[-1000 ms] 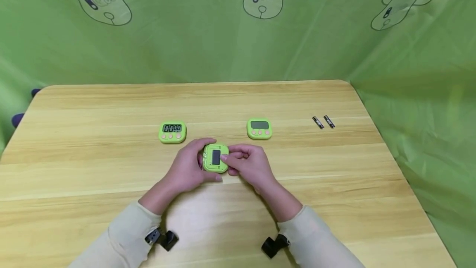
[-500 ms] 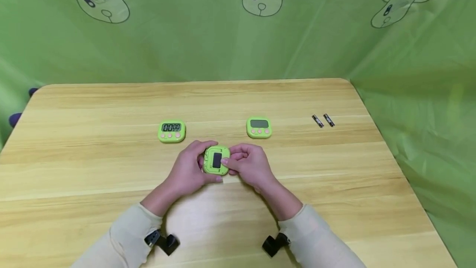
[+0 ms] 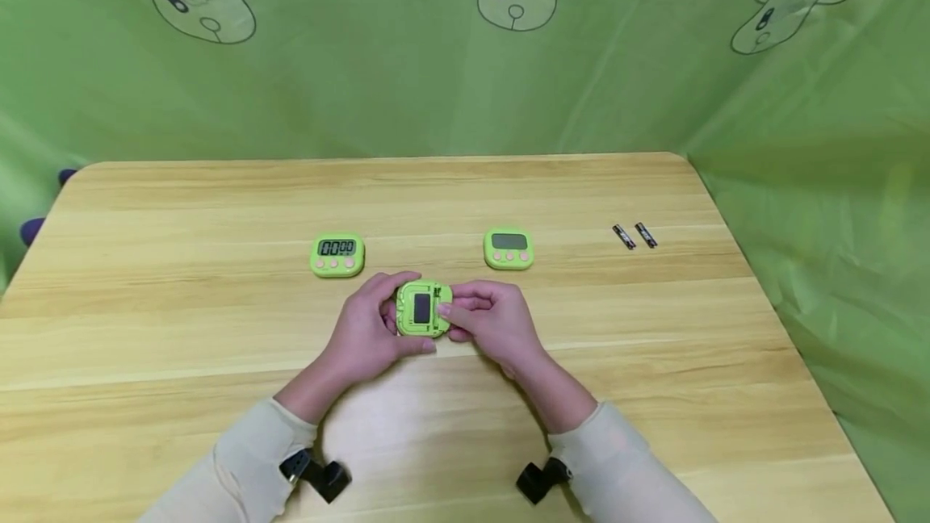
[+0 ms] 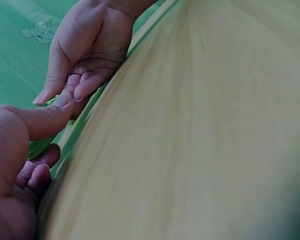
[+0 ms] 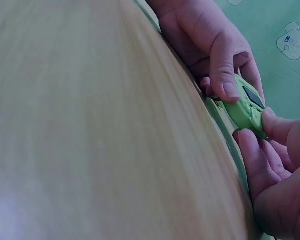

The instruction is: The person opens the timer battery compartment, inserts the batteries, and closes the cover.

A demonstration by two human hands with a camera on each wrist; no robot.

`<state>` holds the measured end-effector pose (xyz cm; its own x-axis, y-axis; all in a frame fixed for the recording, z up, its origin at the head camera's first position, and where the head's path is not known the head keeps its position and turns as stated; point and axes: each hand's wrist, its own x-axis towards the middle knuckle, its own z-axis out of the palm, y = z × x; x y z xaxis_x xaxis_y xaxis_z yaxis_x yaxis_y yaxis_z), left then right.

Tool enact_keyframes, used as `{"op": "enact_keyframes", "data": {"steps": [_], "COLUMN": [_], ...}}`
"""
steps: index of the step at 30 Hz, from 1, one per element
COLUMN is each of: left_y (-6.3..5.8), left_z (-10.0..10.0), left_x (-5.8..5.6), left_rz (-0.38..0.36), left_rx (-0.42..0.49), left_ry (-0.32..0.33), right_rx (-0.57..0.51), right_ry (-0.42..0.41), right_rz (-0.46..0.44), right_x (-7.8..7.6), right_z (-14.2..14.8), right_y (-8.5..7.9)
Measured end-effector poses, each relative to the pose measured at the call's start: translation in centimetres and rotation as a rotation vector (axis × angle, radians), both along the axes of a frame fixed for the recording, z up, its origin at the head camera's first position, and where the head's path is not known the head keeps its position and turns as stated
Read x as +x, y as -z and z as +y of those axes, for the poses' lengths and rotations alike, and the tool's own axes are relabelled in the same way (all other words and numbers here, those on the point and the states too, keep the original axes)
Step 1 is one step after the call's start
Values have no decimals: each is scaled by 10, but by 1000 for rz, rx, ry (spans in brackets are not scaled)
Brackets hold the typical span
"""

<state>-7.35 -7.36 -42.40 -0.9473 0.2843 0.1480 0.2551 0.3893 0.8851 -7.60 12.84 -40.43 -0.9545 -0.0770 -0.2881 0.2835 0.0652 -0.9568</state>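
Observation:
In the head view my left hand (image 3: 363, 328) grips a green digital kitchen timer (image 3: 408, 323), back side up, with a dark rectangle at its middle. My right hand (image 3: 501, 325) pinches the timer's right edge, thumb on top. A narrow slot shows beside that thumb, where the battery cover (image 3: 446, 297) stands shifted to the right. Fingers hide part of the cover. The right wrist view shows the timer (image 5: 242, 112) tilted between both hands; in the left wrist view it is mostly covered.
A second green timer (image 3: 337, 266) reading 00:00 lies behind the left hand. Another timer (image 3: 508, 259) with a blank screen lies behind the right hand. Farther right are two small batteries (image 3: 624, 236) on the wooden table (image 3: 465, 192). A green curtain (image 3: 363, 87) stands behind.
The battery cover has slid to the right under my right thumb, opening a slot on the timer's back. My left hand keeps its hold.

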Motion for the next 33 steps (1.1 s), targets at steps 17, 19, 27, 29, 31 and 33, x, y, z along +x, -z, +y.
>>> {"op": "enact_keyframes", "data": {"steps": [17, 19, 27, 29, 31, 33], "left_y": [1, 2, 3, 3, 3, 3], "left_z": [0, 1, 1, 1, 1, 1], "left_x": [-1, -1, -1, -1, -1, -1], "left_rz": [-27, -31, -36, -38, -42, -48], "left_rx": [21, 28, 37, 37, 37, 39], "left_ry": [-31, -30, -37, -39, -41, -42], "right_rx": [349, 443, 619, 633, 637, 636], "right_ry": [-100, -126, -130, -130, -130, -124], "right_rz": [78, 142, 232, 240, 249, 256], "right_x": [16, 18, 19, 19, 18, 18], "right_z": [36, 42, 55, 58, 61, 64], "right_y": [-10, -11, -8, -8, -8, -8]}}
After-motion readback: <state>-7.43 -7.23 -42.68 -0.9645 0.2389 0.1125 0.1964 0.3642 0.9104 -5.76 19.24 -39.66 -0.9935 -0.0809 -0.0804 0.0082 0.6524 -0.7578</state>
